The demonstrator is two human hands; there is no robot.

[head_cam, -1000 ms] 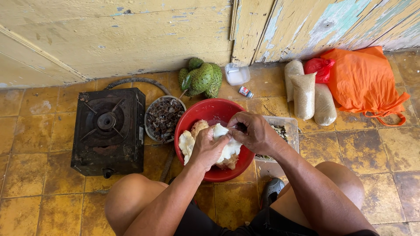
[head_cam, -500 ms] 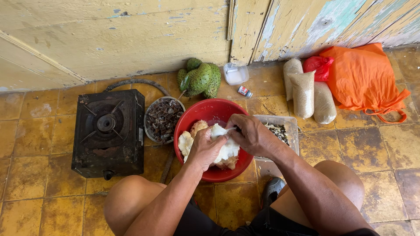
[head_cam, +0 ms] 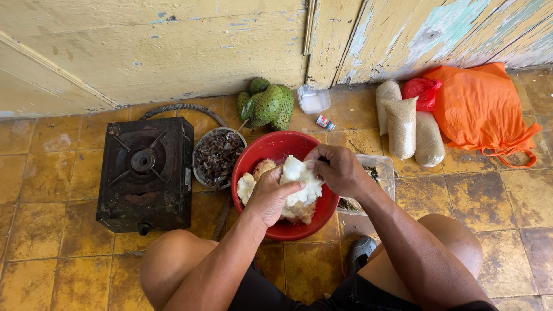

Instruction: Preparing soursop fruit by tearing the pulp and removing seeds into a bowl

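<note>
A red bowl (head_cam: 276, 147) sits on the tiled floor between my knees, holding lumps of white fruit pulp (head_cam: 299, 190). My left hand (head_cam: 269, 193) grips a chunk of the pulp from the left side. My right hand (head_cam: 340, 170) pinches the same chunk at its upper right, fingers curled into it. Both hands are over the bowl.
A black single-burner stove (head_cam: 144, 173) with a hose stands at the left. Next to the bowl is a metal dish of dark seeds (head_cam: 219, 156). Green spiky fruits (head_cam: 268, 105), a small clear tub (head_cam: 314, 99), bags of grain (head_cam: 403, 126), an orange bag (head_cam: 481, 109) and a clear tray (head_cam: 377, 173) lie near the wall.
My hands have shifted only slightly on the pulp chunk; everything else stays where it was.
</note>
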